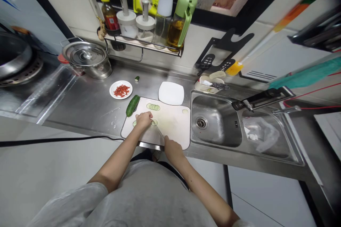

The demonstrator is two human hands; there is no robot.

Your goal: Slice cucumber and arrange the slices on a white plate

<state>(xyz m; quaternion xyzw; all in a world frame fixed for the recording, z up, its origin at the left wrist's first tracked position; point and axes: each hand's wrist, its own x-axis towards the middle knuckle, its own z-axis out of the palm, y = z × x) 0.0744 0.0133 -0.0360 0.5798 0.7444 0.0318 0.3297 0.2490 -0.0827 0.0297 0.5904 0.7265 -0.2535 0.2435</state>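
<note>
On the white cutting board (173,122), my left hand (144,120) is closed over a cucumber piece (134,123), mostly hidden beneath the fingers. My right hand (172,149) grips the handle of a knife (160,132), whose thin blade points toward the left fingertips. By those fingertips lies a pale green cucumber slice (154,122). A row of overlapping cucumber slices (153,106) rests near the board's far edge, and a single slice (185,111) is in its far right corner. A larger dark green cucumber (132,105) leans along the board's left edge.
Behind the board are a white plate of red pieces (121,90), a cucumber end (136,78) and a white square plate (171,93). The sink (215,120) adjoins on the right. A lidded steel pot (90,60) stands left, below a condiment rack (144,44).
</note>
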